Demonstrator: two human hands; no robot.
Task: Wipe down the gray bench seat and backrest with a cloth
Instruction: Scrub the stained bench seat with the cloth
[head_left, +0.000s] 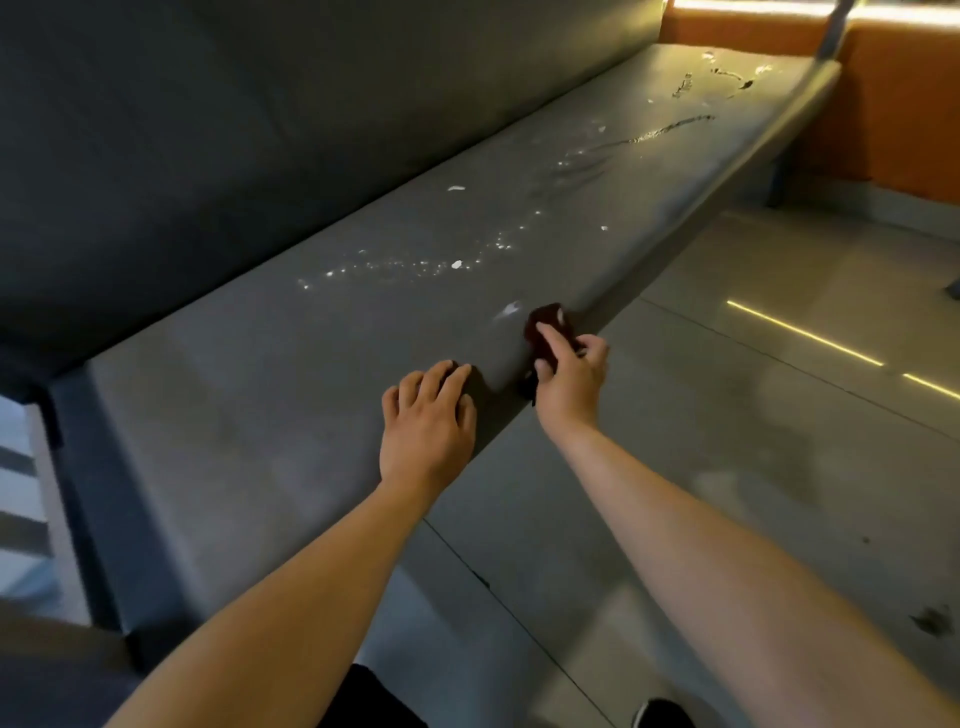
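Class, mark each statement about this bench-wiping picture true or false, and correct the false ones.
1. The right hand grips a dark cloth at the front edge of the bench seat. True.
2. The left hand holds a spray bottle. False: it rests flat on the seat, holding nothing.
3. Wet streaks and droplets glisten on the seat beyond the hands. True.
4. The cloth is pressed against the backrest. False: it is on the seat, away from the backrest.

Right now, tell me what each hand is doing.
Left hand: open, fingers flat on the bench seat, holding nothing.
Right hand: gripping the dark cloth at the seat's front edge.
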